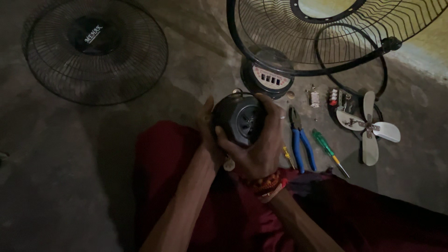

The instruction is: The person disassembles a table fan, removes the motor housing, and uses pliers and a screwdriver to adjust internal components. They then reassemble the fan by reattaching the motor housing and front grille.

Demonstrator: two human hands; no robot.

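Note:
Both my hands hold a round black fan motor housing [241, 117] above my lap. My right hand [261, 144] wraps over its right side and front, fingers curled on the casing; beaded bracelets circle that wrist. My left hand [206, 123] grips the housing's left side, mostly hidden behind it. A cable runs from the housing toward the fan base [267, 77], a round black unit with a pale button panel.
A black wire fan guard [95, 51] lies on the concrete floor at upper left; another guard [326, 32] stands at top right. Blue-handled pliers [298, 140], a green screwdriver [326, 147], a small yellow screwdriver [288, 156], a white fan blade [368, 128] and small parts lie at right.

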